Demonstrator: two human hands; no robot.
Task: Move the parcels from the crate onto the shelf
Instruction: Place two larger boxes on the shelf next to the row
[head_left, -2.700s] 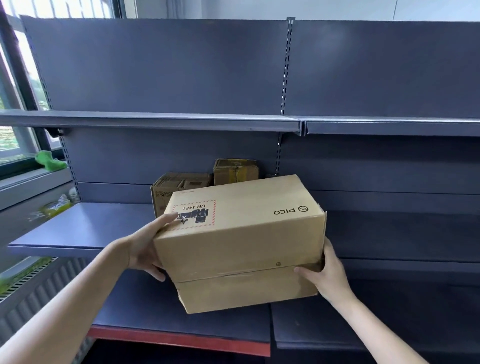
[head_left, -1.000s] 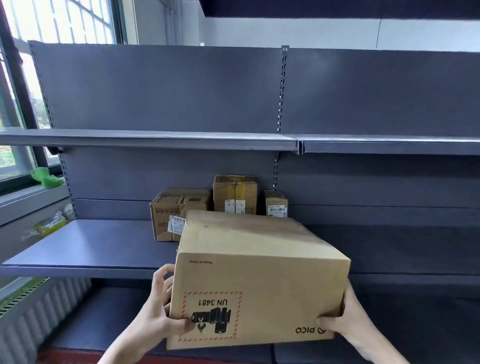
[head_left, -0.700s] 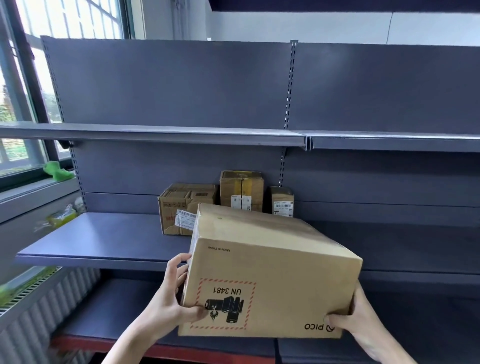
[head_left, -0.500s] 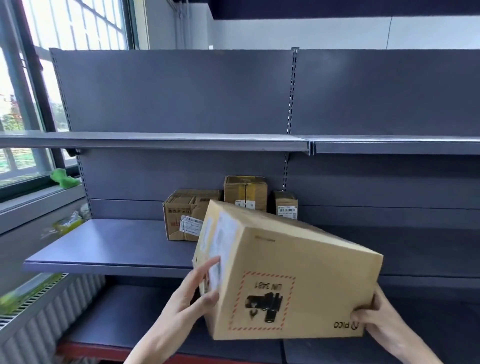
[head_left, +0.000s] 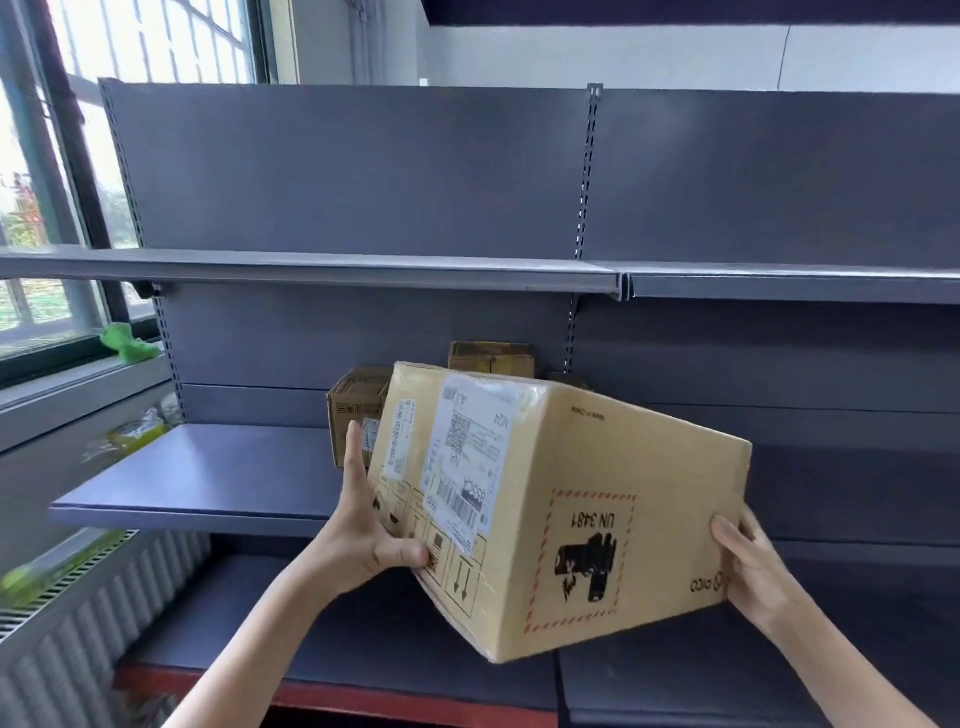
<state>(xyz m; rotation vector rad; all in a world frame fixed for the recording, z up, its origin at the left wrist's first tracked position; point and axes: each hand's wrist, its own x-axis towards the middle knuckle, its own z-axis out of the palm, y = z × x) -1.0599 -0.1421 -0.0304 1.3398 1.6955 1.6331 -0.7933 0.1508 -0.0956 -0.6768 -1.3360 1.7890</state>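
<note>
Both hands, left hand (head_left: 366, 540) and right hand (head_left: 748, 566), clamp opposite ends of the tilted box (head_left: 566, 514), probably to angle it onto the shelf (head_left: 208, 478) just beyond them.

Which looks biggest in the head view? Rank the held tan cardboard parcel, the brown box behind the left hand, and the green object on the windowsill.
1. Held tan cardboard parcel, though nearest the camera.
2. Brown box, partly hidden.
3. Green object.

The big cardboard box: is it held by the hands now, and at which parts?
Yes. The left hand holds the box at its labelled end, and the right hand holds the opposite end, near the lower corner.
</note>
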